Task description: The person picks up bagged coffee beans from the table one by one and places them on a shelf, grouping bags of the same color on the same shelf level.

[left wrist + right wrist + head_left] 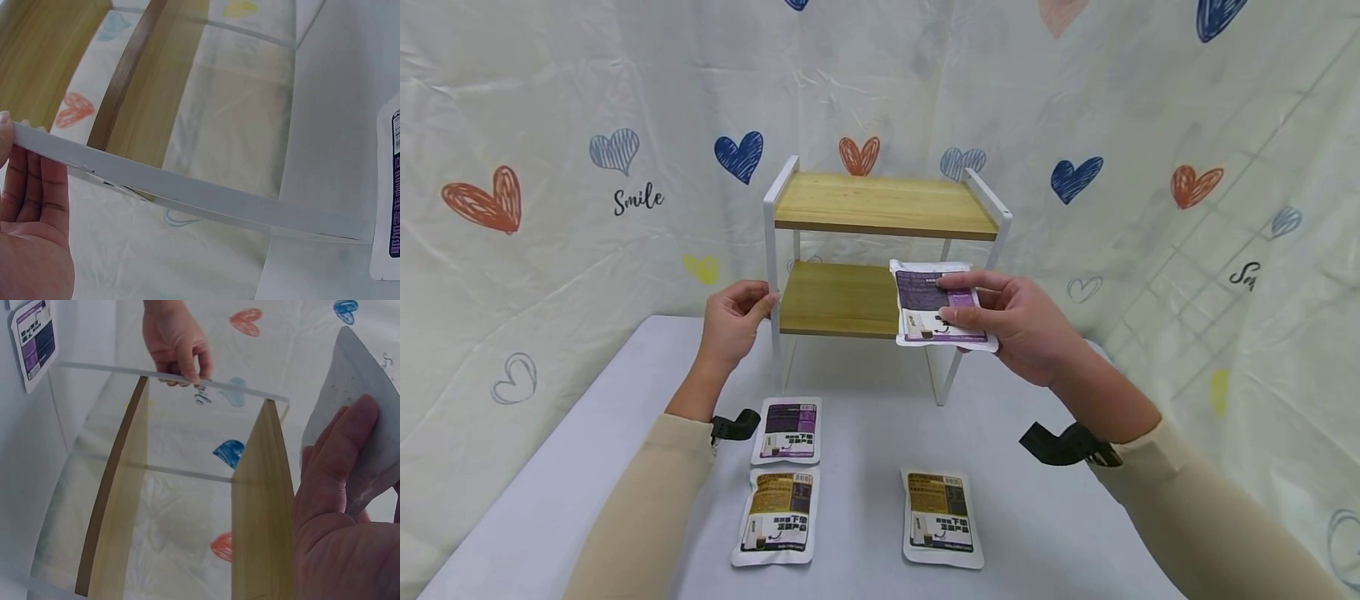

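My right hand [1026,325] grips a white pouch with a purple and black label [919,293], thumb and fingers on its right side. It is held up in front of the right part of the lower wooden shelf [838,300]. In the right wrist view, the plain white back of the pouch [350,381] shows above the fingers. My left hand [730,325] pinches the white left front post [771,242] of a two-tier rack, level with the lower shelf. Seen from the left wrist, the thumb and fingers lie on opposite sides of that post [187,190].
A second purple-labelled pouch [787,429] lies on the white table [865,517], with a brown-labelled pouch [777,517] just in front of it. Another brown-labelled pouch [940,518] lies to the right. The rack's upper shelf [880,200] stands before a heart-patterned curtain [662,75].
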The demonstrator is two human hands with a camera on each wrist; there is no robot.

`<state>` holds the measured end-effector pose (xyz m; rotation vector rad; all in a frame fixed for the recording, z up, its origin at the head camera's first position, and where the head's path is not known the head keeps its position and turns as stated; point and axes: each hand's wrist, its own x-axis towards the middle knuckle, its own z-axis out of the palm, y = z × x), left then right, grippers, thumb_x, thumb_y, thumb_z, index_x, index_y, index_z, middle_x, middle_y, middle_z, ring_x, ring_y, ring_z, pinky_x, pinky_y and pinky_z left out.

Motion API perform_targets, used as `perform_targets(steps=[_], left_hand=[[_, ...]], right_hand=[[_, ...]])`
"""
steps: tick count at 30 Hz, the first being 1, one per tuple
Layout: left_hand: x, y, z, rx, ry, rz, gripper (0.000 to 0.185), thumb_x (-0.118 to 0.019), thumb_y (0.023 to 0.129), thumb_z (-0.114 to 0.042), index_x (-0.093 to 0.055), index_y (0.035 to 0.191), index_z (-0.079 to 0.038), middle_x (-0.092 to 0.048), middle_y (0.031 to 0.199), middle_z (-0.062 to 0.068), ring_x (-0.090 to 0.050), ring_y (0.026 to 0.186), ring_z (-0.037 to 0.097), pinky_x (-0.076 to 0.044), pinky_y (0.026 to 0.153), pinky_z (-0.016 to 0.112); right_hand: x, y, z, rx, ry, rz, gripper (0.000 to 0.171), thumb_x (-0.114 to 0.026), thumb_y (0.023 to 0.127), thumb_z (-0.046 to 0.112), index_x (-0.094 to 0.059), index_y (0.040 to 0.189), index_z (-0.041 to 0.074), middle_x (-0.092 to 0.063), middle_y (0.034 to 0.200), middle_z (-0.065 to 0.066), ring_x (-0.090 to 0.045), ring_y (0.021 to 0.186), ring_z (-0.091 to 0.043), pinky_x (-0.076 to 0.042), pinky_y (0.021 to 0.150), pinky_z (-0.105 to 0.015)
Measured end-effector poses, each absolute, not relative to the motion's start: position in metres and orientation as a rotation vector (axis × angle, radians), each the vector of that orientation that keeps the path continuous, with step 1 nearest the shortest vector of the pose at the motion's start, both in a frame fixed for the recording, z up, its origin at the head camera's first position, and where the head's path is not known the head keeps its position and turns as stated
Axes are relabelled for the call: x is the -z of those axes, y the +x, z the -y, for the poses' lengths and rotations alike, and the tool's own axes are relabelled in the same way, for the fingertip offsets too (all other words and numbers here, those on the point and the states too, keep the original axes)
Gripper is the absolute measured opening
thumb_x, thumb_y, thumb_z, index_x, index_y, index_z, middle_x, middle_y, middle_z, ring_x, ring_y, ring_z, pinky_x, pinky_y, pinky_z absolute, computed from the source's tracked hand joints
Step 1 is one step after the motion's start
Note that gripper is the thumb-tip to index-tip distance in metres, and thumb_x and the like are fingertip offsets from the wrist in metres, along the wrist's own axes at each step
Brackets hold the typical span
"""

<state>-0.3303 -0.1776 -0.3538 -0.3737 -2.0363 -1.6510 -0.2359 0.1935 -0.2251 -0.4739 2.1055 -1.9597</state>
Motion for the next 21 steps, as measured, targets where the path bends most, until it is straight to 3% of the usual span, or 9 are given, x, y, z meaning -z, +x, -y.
perform_targets(steps=[5, 12, 21], left_hand=[[0.354, -0.330, 0.178, 1.655, -0.380, 2.032, 0.028, -0.071, 0.097, -0.019, -0.072, 0.114, 0.002, -0.068, 0.093, -0.002, -0.062, 0.079, 0.010, -0.055, 0.072, 0.014], [0.353, -0.328, 0.178, 1.661, -0.378, 2.027, 0.027, -0.073, 0.096, -0.023, -0.073, 0.111, 0.000, -0.068, 0.093, 0.004, -0.062, 0.078, 0.013, -0.056, 0.073, 0.014], [0.353, -0.329, 0.178, 1.654, -0.381, 2.027, 0.026, -0.073, 0.096, -0.023, -0.073, 0.109, 0.000, -0.068, 0.091, 0.001, -0.062, 0.079, 0.017, -0.056, 0.073, 0.015]], right_hand=[[0.220, -0.238, -0.193, 1.990, -0.461, -2.075, 0.031, -0.068, 0.098, 0.010, -0.073, 0.125, 0.024, -0.047, 0.136, -0.013, -0.070, 0.107, -0.023, -0.060, 0.088, -0.025], [0.215, -0.240, -0.194, 2.013, -0.442, -2.051, 0.030, -0.069, 0.098, 0.010, -0.074, 0.125, 0.022, -0.046, 0.137, -0.013, -0.068, 0.109, -0.024, -0.060, 0.088, -0.026], [0.204, -0.245, -0.197, 2.012, -0.395, -2.081, 0.033, -0.072, 0.096, 0.015, -0.072, 0.129, 0.021, -0.047, 0.137, -0.012, -0.068, 0.110, -0.023, -0.060, 0.088, -0.026]])
